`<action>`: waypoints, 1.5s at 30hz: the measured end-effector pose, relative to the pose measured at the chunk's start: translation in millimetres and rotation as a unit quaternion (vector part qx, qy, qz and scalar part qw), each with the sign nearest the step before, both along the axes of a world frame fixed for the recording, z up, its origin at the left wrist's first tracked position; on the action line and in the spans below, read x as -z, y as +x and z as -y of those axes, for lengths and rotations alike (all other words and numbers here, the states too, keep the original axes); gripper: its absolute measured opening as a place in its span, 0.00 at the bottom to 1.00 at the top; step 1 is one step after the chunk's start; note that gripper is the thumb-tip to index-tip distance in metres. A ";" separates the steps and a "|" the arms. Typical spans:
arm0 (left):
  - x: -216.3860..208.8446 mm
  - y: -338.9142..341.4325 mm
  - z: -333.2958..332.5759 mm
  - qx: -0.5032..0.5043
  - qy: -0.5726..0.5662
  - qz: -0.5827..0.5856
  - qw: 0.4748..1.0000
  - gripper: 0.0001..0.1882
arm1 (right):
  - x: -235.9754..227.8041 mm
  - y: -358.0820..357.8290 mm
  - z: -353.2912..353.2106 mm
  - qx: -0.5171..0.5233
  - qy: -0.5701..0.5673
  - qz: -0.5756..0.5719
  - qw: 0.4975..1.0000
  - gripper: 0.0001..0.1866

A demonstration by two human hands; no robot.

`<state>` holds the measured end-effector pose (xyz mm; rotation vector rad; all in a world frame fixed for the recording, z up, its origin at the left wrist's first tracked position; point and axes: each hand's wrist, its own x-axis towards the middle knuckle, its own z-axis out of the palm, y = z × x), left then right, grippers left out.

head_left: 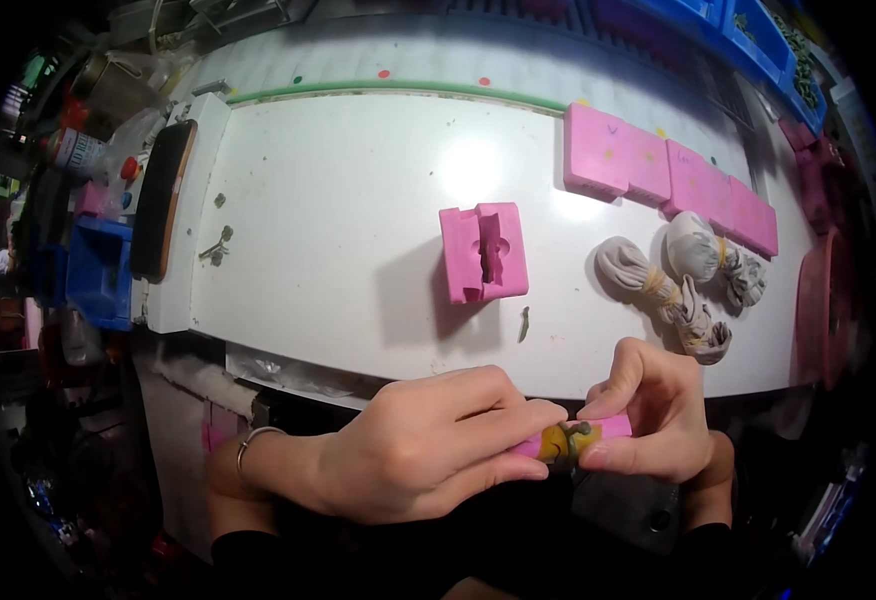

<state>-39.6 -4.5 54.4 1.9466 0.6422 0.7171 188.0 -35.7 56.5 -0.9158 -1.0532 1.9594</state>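
Near the table's front edge, my left hand (438, 440) and my right hand (653, 415) hold a small pink piece (615, 427) between them. Its middle is yellow-brown, and a grey-green strip (575, 437) lies across that part. The left fingers pinch one end; the right thumb and forefinger grip the other. Fingers hide much of the piece. Beyond the hands, a pink block mould (506, 285) with a jagged dark cavity stands on the white table. A thin grey-green scrap (525, 324) lies beside it.
Two tied cloth bundles (623, 262) (693, 245) lie at the right. Several pink blocks (598, 150) line the back right edge. A phone (165, 200) leans at the left edge, near grey-green scraps (220, 246) and a blue bin (101, 270). Blue trays (758, 45) stand at the far right.
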 end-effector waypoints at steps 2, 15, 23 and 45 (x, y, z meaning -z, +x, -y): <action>3.3 -2.0 2.1 -0.014 0.020 0.003 1.000 0.17 | -2.8 -1.8 1.2 0.016 -0.033 -0.004 0.999 0.12; 13.0 -3.7 -0.1 -0.055 -0.031 0.045 0.997 0.15 | 3.7 -8.7 1.1 0.099 -0.047 -0.030 0.993 0.11; 11.6 -12.6 1.2 -0.041 -0.100 0.015 0.994 0.15 | 5.8 -11.9 1.2 0.088 -0.045 -0.008 0.995 0.11; 48.6 -28.5 -0.5 -0.227 -0.091 0.002 0.970 0.12 | 75.7 8.4 -13.4 0.184 0.241 0.406 0.862 0.13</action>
